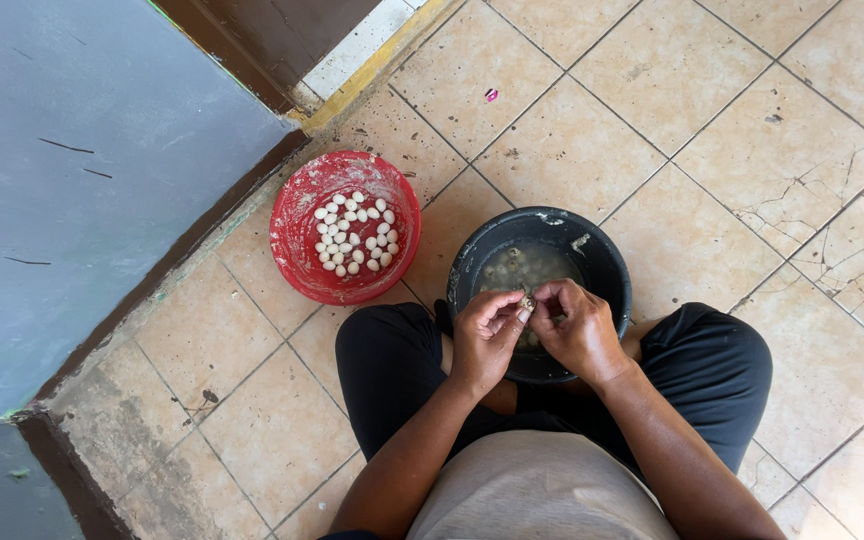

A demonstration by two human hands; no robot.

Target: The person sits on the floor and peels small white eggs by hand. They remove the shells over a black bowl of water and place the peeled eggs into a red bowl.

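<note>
We note bare forearms, no sleeves reaching the wrists. Both hands (537,335) bare: no rings, watch or gloves visible. Black cloth trousers (392,370) cover both legs; a greyish-beige cloth top (542,495) covers the torso.

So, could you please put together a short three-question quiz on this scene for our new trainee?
1. True or false: the red bowl holds small white peeled pieces.
2. Multiple choice: where do the left hand and right hand work? A) over the red bowl, B) over the black bucket, C) flat on the tiled floor.
3. Fill in: both hands' fingers pinch one small ____ piece between them.

Key:
1. True.
2. B; the bucket holds murky water and more pieces.
3. Brownish; it looks unpeeled, though it is too small to tell surely.
</note>
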